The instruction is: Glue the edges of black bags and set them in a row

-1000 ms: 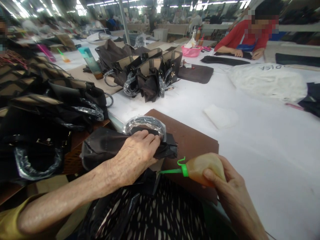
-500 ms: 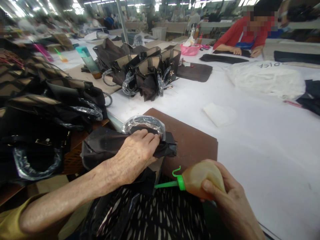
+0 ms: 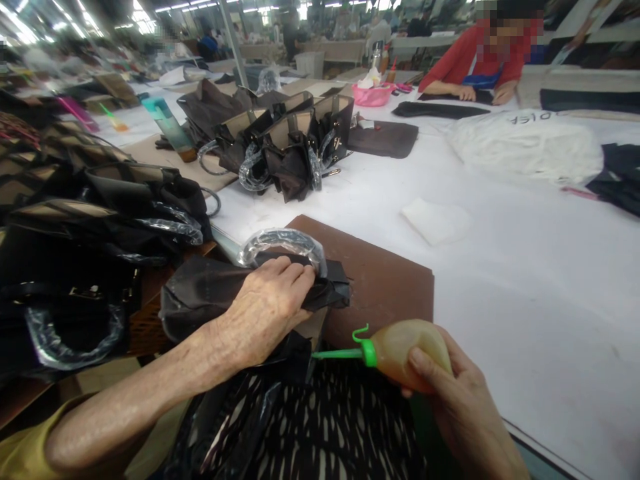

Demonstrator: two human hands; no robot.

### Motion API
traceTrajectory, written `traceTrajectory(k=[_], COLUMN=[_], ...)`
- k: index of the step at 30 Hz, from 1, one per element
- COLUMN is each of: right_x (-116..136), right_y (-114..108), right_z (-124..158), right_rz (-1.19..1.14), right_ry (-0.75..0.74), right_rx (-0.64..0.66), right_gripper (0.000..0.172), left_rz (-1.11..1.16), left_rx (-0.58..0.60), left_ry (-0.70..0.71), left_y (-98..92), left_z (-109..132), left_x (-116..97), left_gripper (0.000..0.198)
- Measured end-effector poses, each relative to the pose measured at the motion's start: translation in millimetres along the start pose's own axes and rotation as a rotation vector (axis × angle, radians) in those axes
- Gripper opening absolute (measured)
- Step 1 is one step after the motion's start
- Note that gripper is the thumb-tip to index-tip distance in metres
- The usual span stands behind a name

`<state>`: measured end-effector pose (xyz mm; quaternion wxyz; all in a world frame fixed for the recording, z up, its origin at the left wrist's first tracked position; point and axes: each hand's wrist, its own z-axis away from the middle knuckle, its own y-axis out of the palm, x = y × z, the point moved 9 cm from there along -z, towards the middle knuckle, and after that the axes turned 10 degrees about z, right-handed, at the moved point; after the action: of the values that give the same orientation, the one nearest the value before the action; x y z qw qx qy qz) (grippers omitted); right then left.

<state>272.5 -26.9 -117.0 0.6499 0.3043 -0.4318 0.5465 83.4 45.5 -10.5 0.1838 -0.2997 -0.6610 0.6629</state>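
"Calling from afar: what am I gripping?"

"My right hand (image 3: 457,387) wraps the squeeze bottle (image 3: 407,343), thumb against its side, green nozzle (image 3: 345,354) just beside the black bag (image 3: 203,293)."

"And the left?"

"My left hand (image 3: 275,290) is folded over that bag, fingers bunched together; the bag overlaps the brown board (image 3: 385,280)."

A board (image 3: 385,280) is lying at the near edge of the table (image 3: 525,280), and a bag (image 3: 200,293) is overlapping its left side, under the left hand (image 3: 275,293). Right of the bag, the right hand (image 3: 460,387) is holding a bottle (image 3: 410,347). Crowded bags (image 3: 50,257) are filling the left; grouped bags (image 3: 290,167) are standing beyond the board. A sack (image 3: 530,147) is lying far right.
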Motion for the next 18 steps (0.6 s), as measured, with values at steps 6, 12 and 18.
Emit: traceTrajectory(k=[6,12,18], right_x=[-7,-11,1], right_y=[7,13,2], right_z=[0,5,17], right_rz=[-0.03,-0.086,0.06], right_ry=[0.023,0.046,0.031], right_rx=[0.057,0.109,0.016], right_gripper=[0.041,0.039,0.049], left_rz=[0.008,0.004,0.01], left_rx=[0.01,0.036,0.02], left_ry=[-0.005,-0.026,-0.019], left_y=[-0.5,-0.1,1.0], left_z=[0,-2,-1], left_x=[0,1,3], left_gripper=[0.027,0.032,0.033])
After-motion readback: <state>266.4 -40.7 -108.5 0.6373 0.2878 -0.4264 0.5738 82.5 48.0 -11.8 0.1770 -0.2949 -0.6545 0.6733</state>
